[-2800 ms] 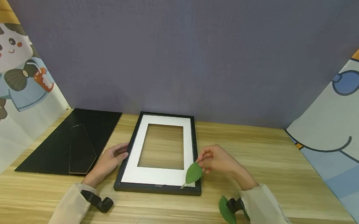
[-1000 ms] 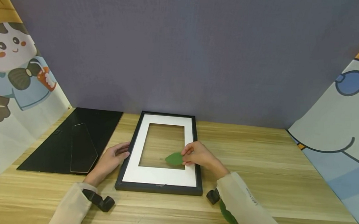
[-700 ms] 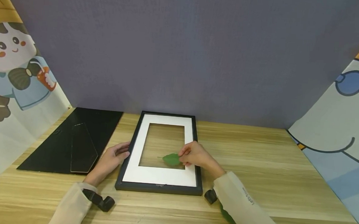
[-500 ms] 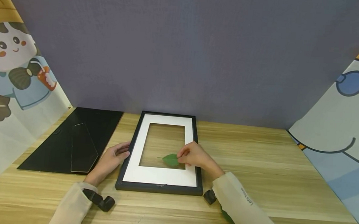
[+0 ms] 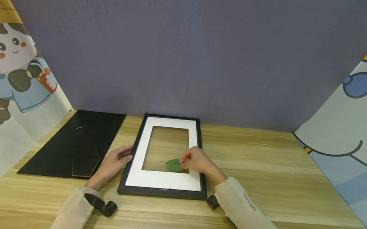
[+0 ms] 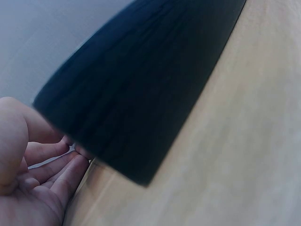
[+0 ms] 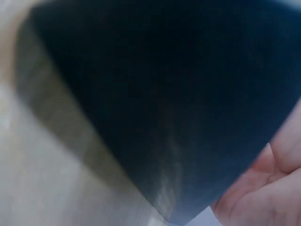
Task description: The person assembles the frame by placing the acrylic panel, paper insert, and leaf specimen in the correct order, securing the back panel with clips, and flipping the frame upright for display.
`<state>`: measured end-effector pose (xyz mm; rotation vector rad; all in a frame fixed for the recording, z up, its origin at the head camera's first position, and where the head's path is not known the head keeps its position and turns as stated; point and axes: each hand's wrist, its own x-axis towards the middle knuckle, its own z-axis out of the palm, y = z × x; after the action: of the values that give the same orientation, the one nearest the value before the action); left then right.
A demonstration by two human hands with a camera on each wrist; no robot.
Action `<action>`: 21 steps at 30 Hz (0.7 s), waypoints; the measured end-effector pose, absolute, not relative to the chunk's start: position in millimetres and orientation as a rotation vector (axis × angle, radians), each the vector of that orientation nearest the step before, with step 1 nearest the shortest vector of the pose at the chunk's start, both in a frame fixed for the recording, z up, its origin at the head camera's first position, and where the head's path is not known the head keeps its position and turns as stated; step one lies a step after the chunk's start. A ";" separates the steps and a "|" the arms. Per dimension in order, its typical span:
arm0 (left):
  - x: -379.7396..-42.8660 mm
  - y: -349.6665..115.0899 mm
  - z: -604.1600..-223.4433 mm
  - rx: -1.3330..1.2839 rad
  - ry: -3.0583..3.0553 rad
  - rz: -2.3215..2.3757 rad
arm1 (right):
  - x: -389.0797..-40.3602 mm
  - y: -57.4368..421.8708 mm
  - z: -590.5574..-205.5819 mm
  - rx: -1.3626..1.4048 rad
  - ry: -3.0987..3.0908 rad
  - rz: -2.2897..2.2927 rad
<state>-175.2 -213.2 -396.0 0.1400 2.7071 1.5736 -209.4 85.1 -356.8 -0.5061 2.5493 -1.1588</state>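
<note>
A black picture frame [image 5: 203, 177] with a white mat [image 5: 164, 180] lies flat on the wooden table. Along its left side, the left hand [image 5: 112, 164] holds the frame's edge with thumb and fingertips; the left wrist view shows the left hand [image 6: 42, 174] at a dark side of the frame. Over the lower right of the mat's opening, the right hand [image 5: 198, 161] pinches a green serrated leaf [image 5: 173, 164]. The leaf's stem points left. Whether the leaf touches the surface beneath, I cannot tell. The right wrist view is mostly blocked by a dark blurred shape.
A black backing board [image 5: 54, 149] with a stand flap lies left of the frame. Another green leaf [image 5: 232, 223] is mostly hidden under the right sleeve. A grey panel [image 5: 186, 52] rises behind the wooden table [image 5: 280, 168], with cartoon-printed walls on both sides.
The right hand has carried the leaf left from the frame's lower right corner to over the mat opening, turning its stem leftward. Lately it has shifted only slightly. The left hand stays put.
</note>
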 end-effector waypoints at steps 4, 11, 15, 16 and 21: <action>-175.5 -212.3 -395.5 0.130 2.702 1.573 | -208.1 84.8 -355.6 -0.503 2.552 -1.153; -175.6 -212.1 -394.6 0.131 2.706 1.572 | -205.5 87.2 -350.8 -0.548 2.537 -1.169; -176.0 -212.7 -395.5 0.134 2.715 1.576 | -203.0 90.3 -347.2 -0.607 2.534 -1.165; -175.9 -212.7 -395.6 0.138 2.719 1.574 | -202.3 91.3 -346.3 -0.618 2.537 -1.158; -176.0 -213.2 -396.3 0.138 2.717 1.578 | -197.6 98.6 -340.5 -0.652 2.562 -1.108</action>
<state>-176.0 -213.2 -396.3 0.1383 2.7166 1.5776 -197.6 98.6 -340.5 -0.6522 2.5619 -1.1080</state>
